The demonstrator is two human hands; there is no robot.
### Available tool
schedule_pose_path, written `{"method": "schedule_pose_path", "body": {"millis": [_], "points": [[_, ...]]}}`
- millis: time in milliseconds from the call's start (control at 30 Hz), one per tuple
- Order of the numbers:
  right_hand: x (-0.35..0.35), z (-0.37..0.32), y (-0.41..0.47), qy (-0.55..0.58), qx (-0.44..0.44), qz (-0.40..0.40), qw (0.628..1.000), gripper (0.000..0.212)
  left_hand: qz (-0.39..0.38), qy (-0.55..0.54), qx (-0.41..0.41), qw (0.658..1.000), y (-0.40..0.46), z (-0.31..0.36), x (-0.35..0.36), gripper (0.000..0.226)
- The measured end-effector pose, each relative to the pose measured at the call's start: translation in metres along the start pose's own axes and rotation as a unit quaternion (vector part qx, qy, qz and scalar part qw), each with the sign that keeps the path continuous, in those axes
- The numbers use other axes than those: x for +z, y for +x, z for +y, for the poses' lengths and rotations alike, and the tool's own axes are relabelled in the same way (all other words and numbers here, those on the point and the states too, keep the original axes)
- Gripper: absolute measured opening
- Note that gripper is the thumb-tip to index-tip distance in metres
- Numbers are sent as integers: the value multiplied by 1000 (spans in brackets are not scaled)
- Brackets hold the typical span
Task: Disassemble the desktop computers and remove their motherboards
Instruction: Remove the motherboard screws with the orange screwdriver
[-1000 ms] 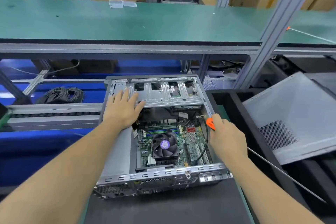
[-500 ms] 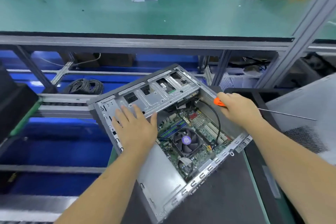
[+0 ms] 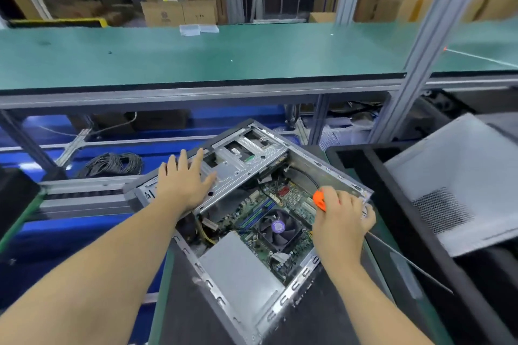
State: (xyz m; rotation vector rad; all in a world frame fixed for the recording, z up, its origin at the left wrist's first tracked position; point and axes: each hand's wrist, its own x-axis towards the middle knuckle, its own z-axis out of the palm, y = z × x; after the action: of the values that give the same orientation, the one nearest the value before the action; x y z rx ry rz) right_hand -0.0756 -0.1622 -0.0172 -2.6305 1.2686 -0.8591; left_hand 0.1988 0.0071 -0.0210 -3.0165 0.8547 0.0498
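Observation:
An open desktop case (image 3: 238, 286) lies on its side, turned at an angle on a dark mat (image 3: 322, 314). Inside it I see the green motherboard (image 3: 294, 199) with a black CPU fan (image 3: 277, 228). My left hand (image 3: 182, 182) rests flat, fingers spread, on the metal drive cage (image 3: 246, 159) at the case's far end. My right hand (image 3: 340, 216) grips an orange-handled screwdriver (image 3: 319, 200) over the case's right edge. Its long thin shaft runs back to the lower right, past my wrist.
A grey perforated side panel (image 3: 454, 185) leans in a black bin (image 3: 392, 218) on the right. A green conveyor belt (image 3: 196, 56) runs across behind. A coil of black cable (image 3: 112, 164) lies at the left on a lower level. A metal post (image 3: 420, 45) rises at right.
The case has turned from square-on to a diagonal under my left hand. My right hand, with the screwdriver, has come back over the case's right edge.

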Motion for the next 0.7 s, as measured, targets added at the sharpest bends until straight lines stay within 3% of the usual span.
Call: {"method": "schedule_pose_path", "body": {"millis": [100,333,533,700], "points": [[5,-3,-1,12,26,12,1000,29,-5,-8,-6,1000,5,-4,-3,83],[14,6,7,2,-13,25,1000,29,42,4,-36,998,-2,-1,-1,79],[26,18,45,22,-104,-22,994,32,57,-14,-121,991,-44,1,0,77],[41,32,94,33,-205,-84,975,22,16,-19,-225,974,-93,28,-3,81]]}}
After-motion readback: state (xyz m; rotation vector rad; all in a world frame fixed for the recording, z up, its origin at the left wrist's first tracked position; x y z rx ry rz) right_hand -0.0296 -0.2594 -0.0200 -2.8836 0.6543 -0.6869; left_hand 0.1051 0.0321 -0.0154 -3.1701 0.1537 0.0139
